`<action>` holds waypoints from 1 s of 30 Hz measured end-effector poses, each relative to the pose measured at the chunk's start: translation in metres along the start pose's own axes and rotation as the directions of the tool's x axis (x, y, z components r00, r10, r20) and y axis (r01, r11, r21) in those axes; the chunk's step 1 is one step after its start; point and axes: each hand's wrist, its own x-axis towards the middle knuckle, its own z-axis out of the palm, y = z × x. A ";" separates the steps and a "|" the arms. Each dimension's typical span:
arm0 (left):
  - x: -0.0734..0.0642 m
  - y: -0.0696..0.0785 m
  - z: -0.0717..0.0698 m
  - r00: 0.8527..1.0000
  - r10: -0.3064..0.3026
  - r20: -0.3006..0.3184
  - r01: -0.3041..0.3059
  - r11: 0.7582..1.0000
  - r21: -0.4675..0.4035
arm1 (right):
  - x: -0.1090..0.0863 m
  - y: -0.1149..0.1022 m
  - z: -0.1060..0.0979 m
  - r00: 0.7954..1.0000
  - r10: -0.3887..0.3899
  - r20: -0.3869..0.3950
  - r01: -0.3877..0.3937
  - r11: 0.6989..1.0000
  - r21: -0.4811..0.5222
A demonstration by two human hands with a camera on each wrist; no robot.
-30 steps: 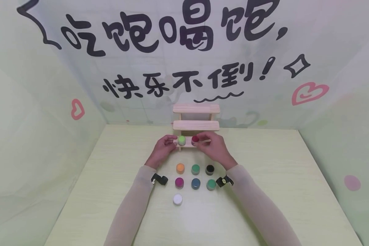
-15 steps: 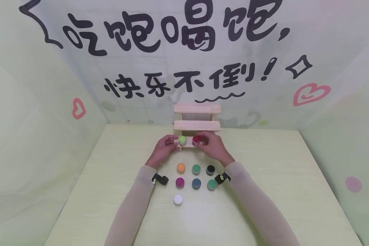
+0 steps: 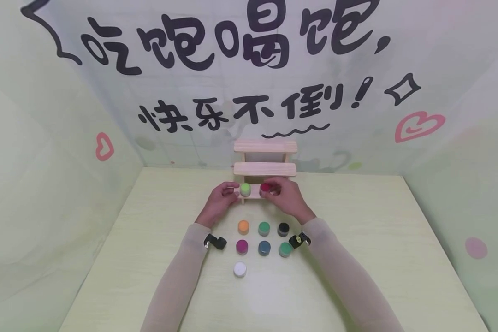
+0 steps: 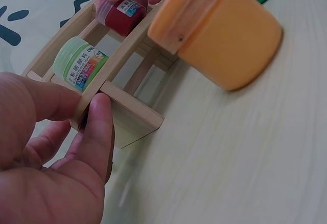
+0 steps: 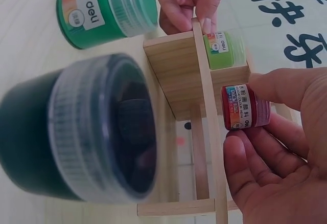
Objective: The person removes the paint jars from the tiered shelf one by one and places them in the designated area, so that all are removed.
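A tiered wooden rack [image 3: 265, 169] stands at the back of the table. My left hand [image 3: 220, 201] grips the left end of its lowest step, with thumb and fingers on the wood in the left wrist view. Just beside those fingers, a light green paint jar [image 4: 80, 63] sits on that step. Farther right on the same step is a red paint jar [image 5: 245, 107] with a label facing the right wrist camera. My right hand [image 3: 287, 196] pinches this jar between thumb and fingers, partly covering it in the head view.
In front of the rack, paint jars stand in loose rows: orange [image 3: 243, 227], green [image 3: 263, 228], black [image 3: 283, 229], magenta [image 3: 242, 246], blue [image 3: 264, 248] and another green [image 3: 285, 249]. A white-topped jar [image 3: 240, 269] is nearest. A printed cloth wall [image 3: 191, 152] rises behind.
The red paint jar has shifted slightly right along the lowest step, and my right hand's fingers sit closer round it. My left hand stays on the rack's end.
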 end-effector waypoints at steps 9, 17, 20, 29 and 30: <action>-0.001 0.002 0.000 1.000 0.011 0.004 -0.011 1.000 -0.011 | -0.012 -0.005 -0.004 1.000 -0.012 -0.006 0.012 1.000 0.022; 0.001 0.002 0.000 1.000 0.014 0.007 -0.013 0.999 -0.032 | -0.024 -0.009 -0.004 1.000 -0.007 -0.019 0.008 0.999 0.042; 0.001 0.002 0.000 1.000 0.008 0.007 -0.007 0.999 -0.039 | -0.029 -0.009 -0.003 1.000 -0.006 -0.025 0.007 0.998 0.055; -0.001 0.002 0.003 1.000 -0.004 -0.003 0.004 0.997 -0.075 | -0.042 -0.011 -0.002 1.000 -0.021 -0.015 0.022 0.997 0.080; -0.001 0.001 0.003 1.000 -0.005 -0.004 0.005 0.997 -0.078 | -0.044 -0.012 -0.002 1.000 -0.020 -0.011 0.021 0.996 0.082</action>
